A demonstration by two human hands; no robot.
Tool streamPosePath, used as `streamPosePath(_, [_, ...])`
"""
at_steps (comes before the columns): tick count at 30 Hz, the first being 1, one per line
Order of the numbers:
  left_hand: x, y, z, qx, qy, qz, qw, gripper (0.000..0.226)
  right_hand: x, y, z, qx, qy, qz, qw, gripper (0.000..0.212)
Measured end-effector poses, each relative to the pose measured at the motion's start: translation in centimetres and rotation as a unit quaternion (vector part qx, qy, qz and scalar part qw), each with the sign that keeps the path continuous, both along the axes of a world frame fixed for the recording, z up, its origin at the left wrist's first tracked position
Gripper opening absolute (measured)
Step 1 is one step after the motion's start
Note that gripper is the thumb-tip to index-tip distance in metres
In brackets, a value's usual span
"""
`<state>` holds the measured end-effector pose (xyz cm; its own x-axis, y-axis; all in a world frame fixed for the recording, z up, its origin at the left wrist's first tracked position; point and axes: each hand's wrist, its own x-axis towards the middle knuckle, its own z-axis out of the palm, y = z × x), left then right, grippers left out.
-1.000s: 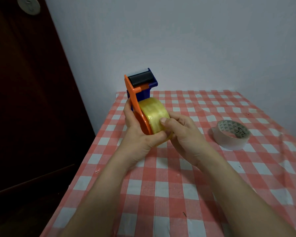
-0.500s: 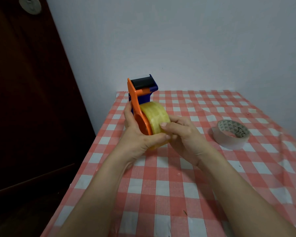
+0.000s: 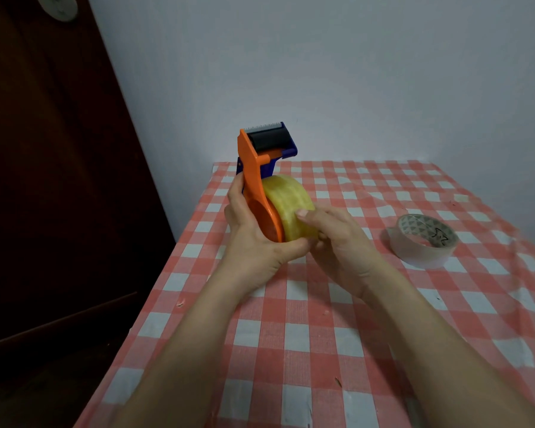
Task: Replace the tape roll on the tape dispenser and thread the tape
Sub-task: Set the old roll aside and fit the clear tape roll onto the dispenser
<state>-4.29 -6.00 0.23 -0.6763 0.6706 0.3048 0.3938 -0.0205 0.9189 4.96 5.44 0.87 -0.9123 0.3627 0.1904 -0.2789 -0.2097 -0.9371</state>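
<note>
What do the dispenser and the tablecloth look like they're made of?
The dispenser looks like hard moulded plastic, orange and blue, smooth with a slight sheen; its toothed blade seems metal. The tablecloth looks like thin woven fabric or vinyl; creases show, but the material is uncertain.

The tape dispenser (image 3: 254,168) is orange with a blue handle, a black roller and a toothed blade at its top, held tilted above the table. A yellowish clear tape roll (image 3: 291,208) sits on its hub. A 2nd, whitish tape roll (image 3: 423,242) lies flat on the table, well apart.
</note>
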Motion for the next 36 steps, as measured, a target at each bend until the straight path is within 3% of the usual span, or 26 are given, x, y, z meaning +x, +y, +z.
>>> streamPosePath(5, [-0.2, -0.1, -0.2, -0.005, -0.011, 0.012, 1.000, 0.124, 0.1, -0.2, 0.2, 0.026, -0.010, 0.013, 1.000, 0.039])
streamPosePath(12, [0.5, 0.0, 0.2, 0.001, 0.038, 0.031, 0.999, 0.128, 0.0, -0.6, 0.2, 0.004, -0.012, 0.001, 1.000, 0.033])
streamPosePath(16, [0.7, 0.0, 0.4, 0.001, 0.065, 0.045, 0.997, 0.129, 0.2, -0.7, 0.3, -0.009, -0.005, -0.002, 1.000, 0.018])
streamPosePath(22, [0.8, 0.3, 0.0, -0.025, 0.094, 0.065, 0.993, 0.130, -0.1, -1.2, 0.7, -0.040, -0.028, -0.019, 0.999, 0.046])
streamPosePath(27, [0.9, 0.3, 0.0, -0.029, 0.102, 0.062, 0.992, 0.129, 0.2, -1.1, 0.8, -0.041, -0.026, -0.003, 0.999, 0.039])
streamPosePath(36, [1.0, 0.3, -0.1, -0.028, 0.110, 0.067, 0.991, 0.131, 0.2, -1.1, 0.8, -0.070, -0.050, -0.018, 0.996, 0.045])
